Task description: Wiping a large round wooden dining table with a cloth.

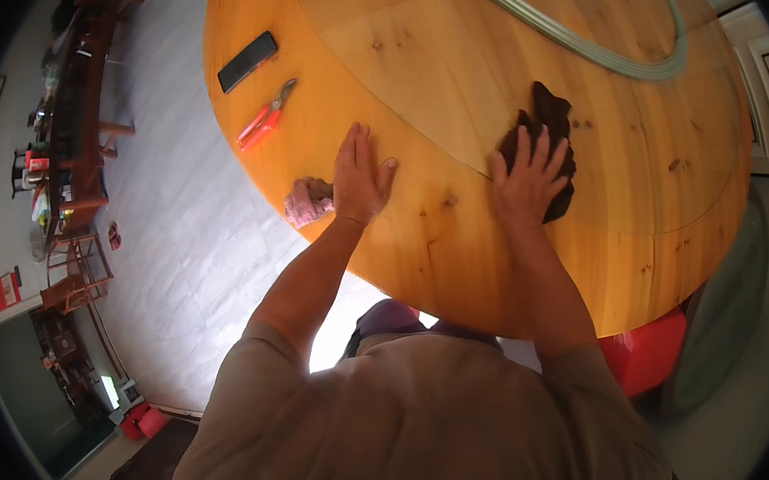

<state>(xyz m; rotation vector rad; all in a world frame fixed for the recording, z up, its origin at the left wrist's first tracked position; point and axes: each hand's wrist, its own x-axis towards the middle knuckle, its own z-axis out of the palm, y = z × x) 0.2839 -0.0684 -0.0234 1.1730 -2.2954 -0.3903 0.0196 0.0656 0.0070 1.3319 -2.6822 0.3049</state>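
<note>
My left hand (362, 180) lies flat on the round wooden table (417, 263), fingers nearly together and thumb apart, holding nothing. A crumpled pink cloth (309, 202) sits just left of its wrist, by the table's edge. My right hand (531, 174) rests with spread fingers on a dark brown cloth (552, 107), pressing it to the tabletop. Part of that cloth is hidden under the palm. Farther left on the wood are pruning shears with red handles (260, 126) and a black smartphone (248, 62).
A pale green coil of tubing or cable (580, 46) lies on the table's far part. A clear round sheet's edge crosses the tabletop. Below the right rim stands a red stool or box (645, 352). Wooden furniture (84, 111) lines the left side beyond the grey floor.
</note>
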